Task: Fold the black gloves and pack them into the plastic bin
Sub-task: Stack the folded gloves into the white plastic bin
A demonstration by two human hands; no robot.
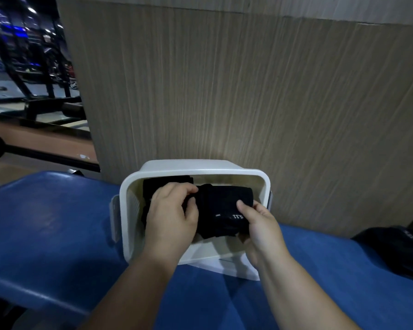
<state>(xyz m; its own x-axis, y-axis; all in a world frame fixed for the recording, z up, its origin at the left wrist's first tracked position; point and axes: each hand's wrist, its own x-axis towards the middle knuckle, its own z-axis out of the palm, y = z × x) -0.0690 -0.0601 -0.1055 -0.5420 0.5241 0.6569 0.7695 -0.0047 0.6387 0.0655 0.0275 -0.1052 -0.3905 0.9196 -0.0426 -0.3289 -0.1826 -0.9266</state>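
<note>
A white plastic bin [267, 184] stands on a blue seat, against a wooden panel. Inside it, a folded black glove [222, 206] with small white lettering is held by both hands. My left hand [171, 215] pinches the glove's left end with curled fingers. My right hand [260, 225] grips its right side, thumb on top. Another folded black glove [162, 183] lies in the bin's back left corner, partly hidden by my left hand. More black gloves [396, 248] lie on the seat at the far right.
The blue seat [57, 222] stretches left and right of the bin. A wood-grain panel [224, 91] rises right behind it. Dark metal gym frames [34, 67] and a black bar [45, 153] stand at the far left.
</note>
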